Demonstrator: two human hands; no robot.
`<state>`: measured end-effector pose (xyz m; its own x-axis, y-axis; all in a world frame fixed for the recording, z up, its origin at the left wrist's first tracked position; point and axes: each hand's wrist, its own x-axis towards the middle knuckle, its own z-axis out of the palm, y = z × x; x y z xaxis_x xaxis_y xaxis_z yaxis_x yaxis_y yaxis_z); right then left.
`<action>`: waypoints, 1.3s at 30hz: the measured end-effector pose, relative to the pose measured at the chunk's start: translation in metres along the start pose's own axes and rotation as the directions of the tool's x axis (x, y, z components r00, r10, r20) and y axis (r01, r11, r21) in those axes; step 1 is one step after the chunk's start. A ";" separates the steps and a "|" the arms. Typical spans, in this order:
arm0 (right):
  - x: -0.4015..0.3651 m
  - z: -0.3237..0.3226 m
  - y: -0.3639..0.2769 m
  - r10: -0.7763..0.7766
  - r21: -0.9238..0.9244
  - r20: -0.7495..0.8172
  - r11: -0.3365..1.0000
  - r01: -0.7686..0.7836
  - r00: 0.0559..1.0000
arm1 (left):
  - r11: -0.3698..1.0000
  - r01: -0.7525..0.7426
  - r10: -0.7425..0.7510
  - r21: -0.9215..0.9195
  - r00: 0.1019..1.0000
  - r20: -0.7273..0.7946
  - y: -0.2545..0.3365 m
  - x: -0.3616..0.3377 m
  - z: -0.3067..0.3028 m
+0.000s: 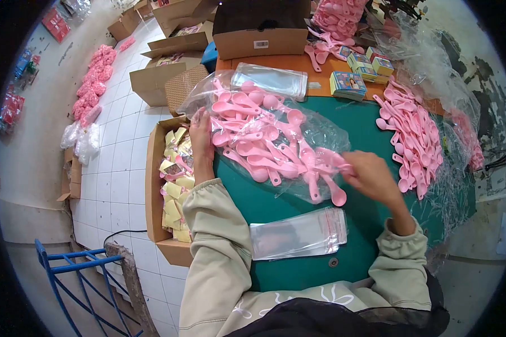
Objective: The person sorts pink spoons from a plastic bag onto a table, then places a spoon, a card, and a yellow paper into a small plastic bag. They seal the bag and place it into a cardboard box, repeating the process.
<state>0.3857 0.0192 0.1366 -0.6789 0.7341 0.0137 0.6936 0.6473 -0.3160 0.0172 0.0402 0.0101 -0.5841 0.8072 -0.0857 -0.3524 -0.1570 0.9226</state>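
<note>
A clear plastic bag (pixel 334 135) lies spread on the green table, with many pink plastic spoons (pixel 253 149) in and on it. My left hand (pixel 201 137) is closed on the bag's left edge, its fingertips partly hidden by the plastic. At the bag's right side, my right hand (pixel 371 175) is closed around a pink spoon (pixel 333 158); part of the spoon is hidden by the fingers. Below the bag lies a stack of clear plastic sleeves (pixel 298 233).
An open carton (pixel 153 191) of packed yellow-carded packets stands left of the table. Right sits a loose heap of pink spoons (pixel 413 140) beside crumpled plastic (pixel 450 73). Card stacks (pixel 348 84), more sleeves (pixel 270 80) and a brown box (pixel 261 42) stand at the back.
</note>
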 end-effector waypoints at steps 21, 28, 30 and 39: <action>0.055 0.048 0.002 -0.190 0.186 0.242 0.972 0.146 0.951 | 0.998 -0.041 0.041 -0.057 0.999 -0.012 -0.003 0.002 0.000; 0.045 0.072 0.006 -0.229 0.239 -0.143 0.936 0.258 0.963 | 0.999 -0.026 0.026 -0.027 1.000 0.005 -0.004 0.003 -0.001; 0.052 0.058 0.007 -0.197 0.396 -0.023 0.899 0.190 0.980 | 0.999 -0.025 0.025 -0.028 1.000 -0.001 -0.004 0.004 -0.001; 0.013 0.017 0.000 -0.116 0.683 0.122 0.731 0.001 0.986 | 0.998 -0.019 0.018 -0.066 1.000 -0.015 0.001 -0.002 0.004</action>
<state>0.3722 0.0251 0.1205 -0.7793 0.6232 -0.0659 0.3415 0.3342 -0.8785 0.0208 0.0403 0.0128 -0.6014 0.7955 -0.0743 -0.3885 -0.2099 0.8972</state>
